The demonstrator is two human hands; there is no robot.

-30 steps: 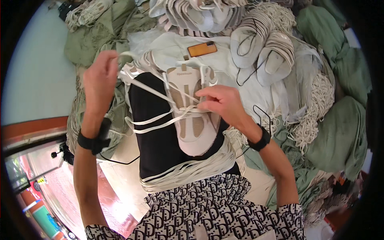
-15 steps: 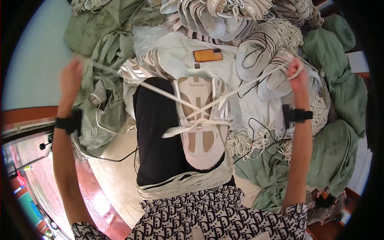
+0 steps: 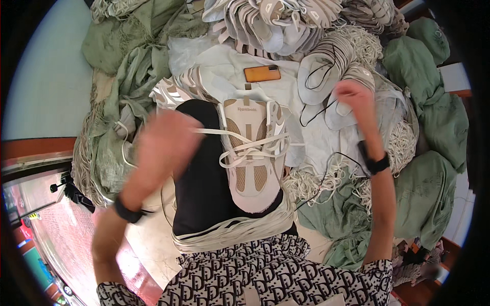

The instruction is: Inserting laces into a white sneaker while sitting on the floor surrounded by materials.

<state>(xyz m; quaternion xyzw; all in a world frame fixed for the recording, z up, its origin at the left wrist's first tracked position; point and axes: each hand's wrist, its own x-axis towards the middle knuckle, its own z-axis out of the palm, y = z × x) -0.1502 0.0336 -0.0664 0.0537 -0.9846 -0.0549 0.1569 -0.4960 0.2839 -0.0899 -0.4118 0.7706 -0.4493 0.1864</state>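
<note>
A beige and white shoe upper lies on the black cloth over my lap, its toe toward me. A flat cream shoelace crosses over its tongue and loops at the left side. My left hand, smeared by motion, is closed at the left of the upper, with one stretch of lace running into it. Off to the far right, my right hand is raised over the stacked pieces. Its fingers look curled but blurred, and no lace shows leading to it.
A bundle of cream laces lies across my lap. An orange phone rests on white sheeting beyond the upper. Stacks of shoe uppers and grey-white pieces stand farther back. Green sacks line the right; more green cloth lies left.
Both hands were spread wide with laces pulled taut. The left has swung inward and down toward the upper; the right has come inward slightly. The right-hand lace now lies slack across the upper.
</note>
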